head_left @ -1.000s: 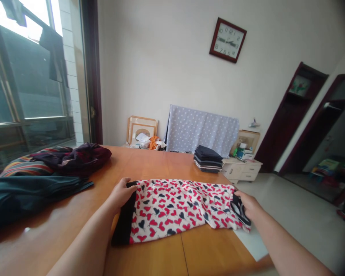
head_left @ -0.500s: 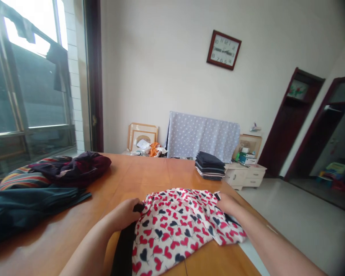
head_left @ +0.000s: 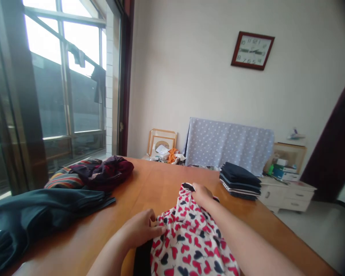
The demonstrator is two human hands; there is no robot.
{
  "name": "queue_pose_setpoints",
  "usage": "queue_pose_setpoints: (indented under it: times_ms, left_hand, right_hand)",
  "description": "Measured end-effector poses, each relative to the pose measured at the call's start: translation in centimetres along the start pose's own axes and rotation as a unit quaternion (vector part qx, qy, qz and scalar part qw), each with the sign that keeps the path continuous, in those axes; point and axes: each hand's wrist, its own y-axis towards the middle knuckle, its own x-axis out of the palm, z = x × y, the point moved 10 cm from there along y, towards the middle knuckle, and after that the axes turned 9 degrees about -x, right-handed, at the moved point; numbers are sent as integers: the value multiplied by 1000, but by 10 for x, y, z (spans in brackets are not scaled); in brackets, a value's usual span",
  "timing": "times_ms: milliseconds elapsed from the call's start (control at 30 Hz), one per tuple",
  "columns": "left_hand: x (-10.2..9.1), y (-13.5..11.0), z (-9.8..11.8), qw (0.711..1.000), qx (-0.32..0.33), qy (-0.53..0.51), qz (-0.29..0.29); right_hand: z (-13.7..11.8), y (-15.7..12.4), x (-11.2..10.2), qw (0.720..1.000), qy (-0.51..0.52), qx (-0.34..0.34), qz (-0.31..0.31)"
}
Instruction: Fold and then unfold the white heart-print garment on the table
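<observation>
A white garment printed with red and dark hearts [head_left: 189,241] lies folded over on the wooden table [head_left: 149,188] right in front of me. My left hand [head_left: 142,229] is closed on its near left edge, beside a black band of the cloth. My right hand [head_left: 202,194] is closed on the garment's dark-trimmed end and holds it over the middle of the garment, a little above the table.
A dark green garment [head_left: 37,214], a striped cloth [head_left: 59,179] and a dark maroon heap [head_left: 106,174] lie at the table's left. A stack of folded dark clothes [head_left: 239,180] sits at the far right edge. Beyond are a dotted grey cover [head_left: 229,143], a white cabinet [head_left: 287,193] and a window [head_left: 60,76].
My right hand has carried the garment's right end across to the left, folding the cloth over itself. My left hand has stayed on the left edge. The view has turned left.
</observation>
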Motion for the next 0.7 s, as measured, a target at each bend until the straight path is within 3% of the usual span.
queue_pose_setpoints:
  times_ms: [200,300,400,533,633,700]
  left_hand:
    - [4,-13,-2,995,-23,72,-58]
    - [-8,-16,-1,997,-10,68,-35]
    - [-22,-16,-7,998,-29,64,6]
    - [-32,-15,-13,994,-68,82,38]
    - [-28,-14,-12,994,-67,85,31]
    - [-23,-13,-8,999,-42,22,12]
  right_hand:
    - [-38,80,-24,998,4,-14,65]
    - [-50,117,-37,995,22,-11,99]
    - [-59,140,-33,993,45,-26,104]
    - [-53,132,-3,992,86,-37,85]
    - [-34,102,21,992,100,-16,72]
    - [-23,78,32,994,92,-5,57]
